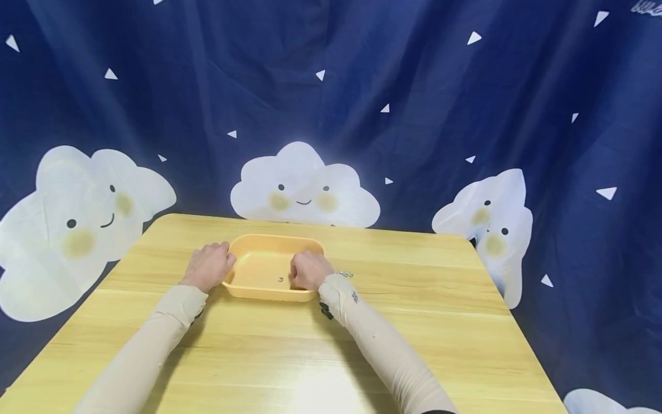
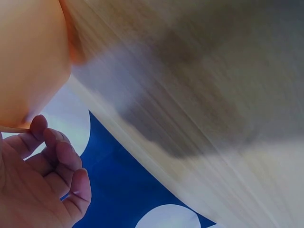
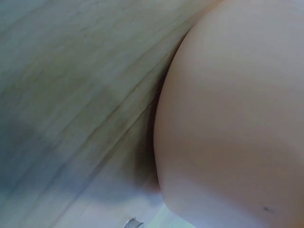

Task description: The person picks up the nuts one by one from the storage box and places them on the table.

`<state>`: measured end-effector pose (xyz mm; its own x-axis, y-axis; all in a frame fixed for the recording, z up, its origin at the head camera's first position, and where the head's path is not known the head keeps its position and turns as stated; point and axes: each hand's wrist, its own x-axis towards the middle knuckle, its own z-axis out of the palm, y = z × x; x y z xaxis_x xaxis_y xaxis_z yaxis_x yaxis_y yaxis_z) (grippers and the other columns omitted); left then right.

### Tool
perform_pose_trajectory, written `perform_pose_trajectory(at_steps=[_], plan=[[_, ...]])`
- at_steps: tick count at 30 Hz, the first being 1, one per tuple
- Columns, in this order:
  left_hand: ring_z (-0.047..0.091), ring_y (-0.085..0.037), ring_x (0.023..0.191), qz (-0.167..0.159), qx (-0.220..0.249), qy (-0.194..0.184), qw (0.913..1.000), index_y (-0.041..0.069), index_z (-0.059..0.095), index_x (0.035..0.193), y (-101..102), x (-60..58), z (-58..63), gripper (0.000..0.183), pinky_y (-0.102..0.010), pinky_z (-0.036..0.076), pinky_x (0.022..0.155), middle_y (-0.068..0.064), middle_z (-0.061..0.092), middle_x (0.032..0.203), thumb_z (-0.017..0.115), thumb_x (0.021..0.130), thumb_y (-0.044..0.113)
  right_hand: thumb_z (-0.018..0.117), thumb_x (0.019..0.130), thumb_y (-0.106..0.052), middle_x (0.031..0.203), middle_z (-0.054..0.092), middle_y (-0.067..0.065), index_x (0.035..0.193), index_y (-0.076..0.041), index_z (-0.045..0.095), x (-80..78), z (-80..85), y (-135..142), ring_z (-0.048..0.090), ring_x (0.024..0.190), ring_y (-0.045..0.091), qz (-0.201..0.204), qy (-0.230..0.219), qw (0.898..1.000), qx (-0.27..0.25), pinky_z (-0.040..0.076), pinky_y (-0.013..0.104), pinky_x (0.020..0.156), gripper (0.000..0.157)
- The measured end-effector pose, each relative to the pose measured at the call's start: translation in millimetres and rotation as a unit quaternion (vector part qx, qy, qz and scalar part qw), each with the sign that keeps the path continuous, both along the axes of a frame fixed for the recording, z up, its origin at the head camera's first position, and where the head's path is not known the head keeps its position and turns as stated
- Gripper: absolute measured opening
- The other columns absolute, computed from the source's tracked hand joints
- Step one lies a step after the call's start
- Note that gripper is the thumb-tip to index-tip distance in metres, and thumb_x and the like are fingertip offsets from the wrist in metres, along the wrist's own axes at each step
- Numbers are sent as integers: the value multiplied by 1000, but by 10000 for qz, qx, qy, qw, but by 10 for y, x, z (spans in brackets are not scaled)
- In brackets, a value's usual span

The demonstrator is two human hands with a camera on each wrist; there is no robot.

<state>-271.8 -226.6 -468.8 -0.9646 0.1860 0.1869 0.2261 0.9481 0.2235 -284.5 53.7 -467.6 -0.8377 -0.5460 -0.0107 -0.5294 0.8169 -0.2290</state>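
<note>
A shallow yellow-orange plastic tray point(image 1: 269, 294) sits on the wooden table. My left hand point(image 1: 208, 265) grips its left rim; in the left wrist view the curled fingers point(image 2: 76, 185) lie by the tray's edge point(image 2: 33, 61). Down inside the tray's right end is my right hand point(image 1: 310, 270), knuckles up and fingers bent. Its fingertips are hidden, so whether it pinches anything cannot be seen. One small silvery metal piece point(image 1: 281, 279) lies on the tray floor just left of that hand. Several similar metal pieces point(image 1: 345, 274) lie on the table right of the tray.
The light wooden table point(image 1: 414, 322) extends all around the tray, its back edge close behind. A dark blue curtain point(image 1: 414, 86) with clouds and white triangles hangs behind and beside it. One metal piece point(image 3: 134, 223) shows at the bottom of the right wrist view.
</note>
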Motion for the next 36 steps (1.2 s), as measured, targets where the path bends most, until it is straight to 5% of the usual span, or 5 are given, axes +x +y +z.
perform_pose_trajectory(at_steps=[6, 17, 36], plan=[[63, -44, 78, 3, 36, 90, 10000, 2, 56, 84, 21, 25, 41, 23, -62, 50, 71, -18, 62, 78, 45, 97, 16, 78, 81, -14, 68, 71, -11, 61, -22, 71, 16, 11, -14, 54, 54, 3, -30, -40, 9998, -182, 45, 17, 51, 22], [64, -43, 80, 8, -6, 8, 10000, 3, 56, 84, 35, 28, 58, 23, -61, 49, 73, -16, 61, 78, 43, 96, 17, 75, 84, -10, 62, 58, -8, 59, -17, 59, -17, 16, 16, 43, 56, 4, 146, -131, 9988, -448, 36, 17, 50, 30], [63, -39, 74, -190, -141, 87, 9997, 5, 54, 80, -4, -34, 33, 23, -61, 51, 70, -15, 60, 76, 43, 96, 17, 76, 85, -8, 75, 70, -1, 78, -9, 76, -52, 102, 99, 50, 64, 4, 760, -215, 9932, -852, 43, 15, 63, 7]])
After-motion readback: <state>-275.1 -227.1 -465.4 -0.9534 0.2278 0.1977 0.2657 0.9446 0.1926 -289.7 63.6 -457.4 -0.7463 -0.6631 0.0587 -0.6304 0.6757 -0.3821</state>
